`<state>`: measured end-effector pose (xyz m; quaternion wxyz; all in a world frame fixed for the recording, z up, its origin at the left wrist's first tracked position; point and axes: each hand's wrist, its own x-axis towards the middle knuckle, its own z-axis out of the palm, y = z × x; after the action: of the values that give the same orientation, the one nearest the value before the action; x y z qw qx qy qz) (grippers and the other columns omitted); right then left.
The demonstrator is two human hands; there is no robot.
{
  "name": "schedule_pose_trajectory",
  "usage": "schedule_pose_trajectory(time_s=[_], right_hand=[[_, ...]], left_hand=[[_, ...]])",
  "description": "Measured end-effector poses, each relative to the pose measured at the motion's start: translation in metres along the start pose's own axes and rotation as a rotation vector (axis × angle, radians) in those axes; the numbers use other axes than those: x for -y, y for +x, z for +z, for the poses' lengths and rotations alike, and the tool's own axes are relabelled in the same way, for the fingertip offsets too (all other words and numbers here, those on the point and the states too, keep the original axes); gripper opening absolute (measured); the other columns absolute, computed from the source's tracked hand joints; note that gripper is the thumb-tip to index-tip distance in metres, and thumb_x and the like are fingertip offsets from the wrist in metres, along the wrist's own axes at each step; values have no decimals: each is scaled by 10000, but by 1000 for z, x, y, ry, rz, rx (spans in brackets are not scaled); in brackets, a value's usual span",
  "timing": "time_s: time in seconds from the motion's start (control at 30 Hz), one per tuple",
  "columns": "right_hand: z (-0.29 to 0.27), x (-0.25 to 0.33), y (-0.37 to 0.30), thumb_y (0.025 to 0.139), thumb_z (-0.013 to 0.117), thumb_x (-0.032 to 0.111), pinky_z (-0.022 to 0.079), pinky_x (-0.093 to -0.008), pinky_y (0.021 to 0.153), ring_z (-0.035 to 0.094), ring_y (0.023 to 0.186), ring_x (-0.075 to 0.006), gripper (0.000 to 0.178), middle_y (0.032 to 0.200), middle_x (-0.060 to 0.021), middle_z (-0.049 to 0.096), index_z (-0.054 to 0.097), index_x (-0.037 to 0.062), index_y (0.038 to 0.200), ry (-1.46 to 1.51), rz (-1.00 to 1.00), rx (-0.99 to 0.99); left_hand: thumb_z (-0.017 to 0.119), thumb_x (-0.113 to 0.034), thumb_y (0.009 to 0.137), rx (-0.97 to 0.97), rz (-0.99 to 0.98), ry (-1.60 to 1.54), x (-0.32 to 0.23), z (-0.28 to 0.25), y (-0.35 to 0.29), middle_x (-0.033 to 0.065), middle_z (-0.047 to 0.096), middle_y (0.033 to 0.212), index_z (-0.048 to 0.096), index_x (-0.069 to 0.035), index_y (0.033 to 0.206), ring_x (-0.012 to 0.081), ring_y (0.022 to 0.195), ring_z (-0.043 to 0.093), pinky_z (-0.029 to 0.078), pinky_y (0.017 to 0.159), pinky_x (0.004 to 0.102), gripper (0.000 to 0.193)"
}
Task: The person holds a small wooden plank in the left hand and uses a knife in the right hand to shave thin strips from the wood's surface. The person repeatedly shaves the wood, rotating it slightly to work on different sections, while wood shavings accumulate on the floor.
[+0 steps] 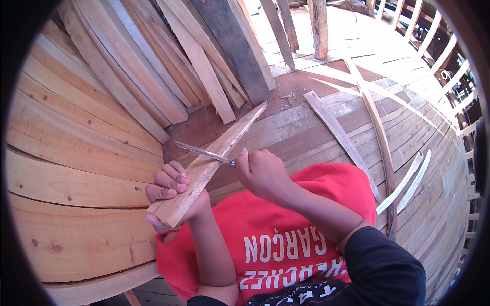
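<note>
My left hand is wrapped round the near end of a piece of wood, which tapers to a point away from me. The wood slants up to the right, over my lap. Closed in a fist, my right hand grips a knife near the handle, most of which the fingers hide. Its thin metal blade lies across the middle of the wood and points left; it seems to touch the top face.
A wall of pale planks rises at my left, with several loose boards leaning at the upper left. Wooden strips lie on the plank floor at the right. A red cloth covers my lap. A slatted railing stands far right.
</note>
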<state>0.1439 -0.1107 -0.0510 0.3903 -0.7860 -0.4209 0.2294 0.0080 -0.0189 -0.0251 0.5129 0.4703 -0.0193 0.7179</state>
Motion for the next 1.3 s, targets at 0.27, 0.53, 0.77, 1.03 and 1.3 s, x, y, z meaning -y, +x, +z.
schedule_pose_trajectory(time_s=[0.27,0.53,0.77,1.03,1.3], right_hand=[[5,-13,9,997,343,308,482,-568,688,600,652,-486,576,638,-275,594,598,-37,613,-11,32,-47],[5,-32,22,995,373,278,479,-550,619,575,562,-463,551,557,-246,557,593,-12,582,-52,-73,-98],[17,-48,35,961,438,287,461,-534,525,568,498,-416,504,513,-195,550,622,29,570,-140,-233,-197],[-7,-71,55,975,502,411,478,-453,560,629,589,-346,427,605,-152,612,651,45,813,-140,-14,-249],[-27,-14,14,963,578,302,421,-429,571,552,579,-361,315,630,-161,562,570,5,858,154,-390,111]], left_hand=[[413,-639,848,7,-16,-29,1,0,1,9,424,564,482,-138,646,132,560,412,344,593,278,545],[413,-643,834,9,-15,33,-1,9,-2,11,419,566,477,-137,645,130,556,389,334,592,282,543],[400,-651,842,33,-37,24,-2,0,-1,10,435,588,490,-140,662,131,576,409,332,602,277,549],[404,-661,845,75,-31,18,-1,4,1,7,438,592,491,-137,673,131,581,424,340,607,284,558],[421,-658,829,-46,-32,23,0,-10,6,2,399,567,457,-139,625,135,561,387,333,592,281,558]])
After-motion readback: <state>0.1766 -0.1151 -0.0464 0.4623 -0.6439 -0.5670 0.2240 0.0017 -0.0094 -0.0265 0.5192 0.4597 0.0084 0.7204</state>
